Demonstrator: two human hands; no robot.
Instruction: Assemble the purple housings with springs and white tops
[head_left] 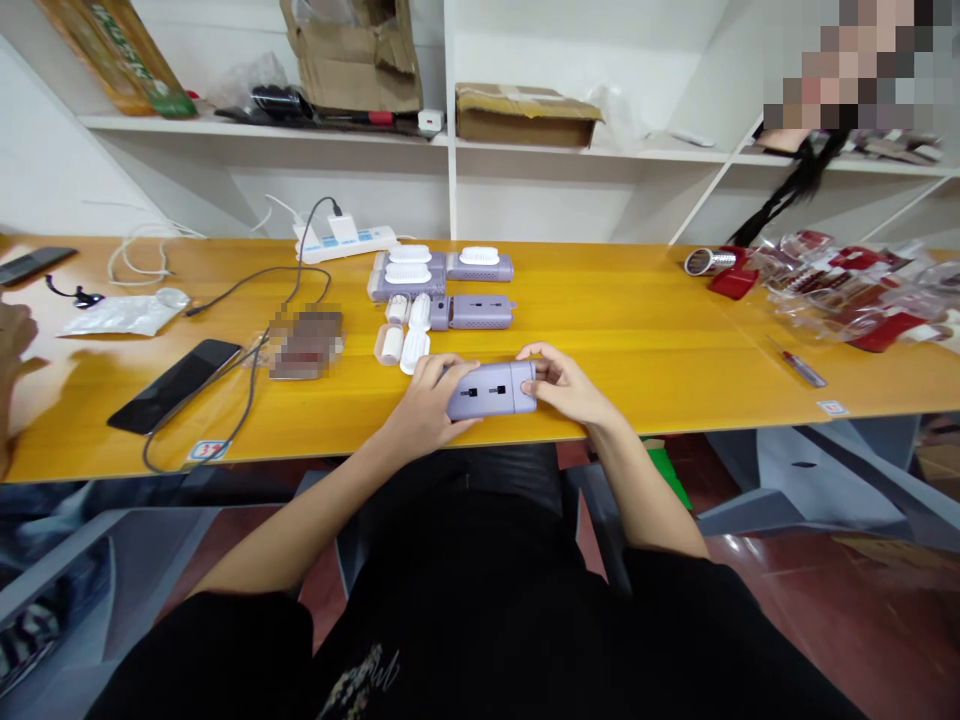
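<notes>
A lavender plastic case (484, 392) with two small black sliders lies between my hands at the table's front edge. My left hand (429, 405) is closed round its left end, the thumb along the top side. At the right end, my right hand (564, 385) grips the case's end section between thumb and fingers. Just beyond stand similar lavender cases (480, 312), some topped with white bristle-like brush heads (409, 272). White brush pieces (415, 348) and small white bottles (390, 344) sit beside them.
Left are a black phone (176, 385), a dark cable (251, 400) and a white power strip (345, 243). A screwdriver (802, 368) and a heap of red, plastic-wrapped parts (862, 280) lie right. Shelves (525, 150) rise behind. Part of another person's hand (11, 350) shows at far left.
</notes>
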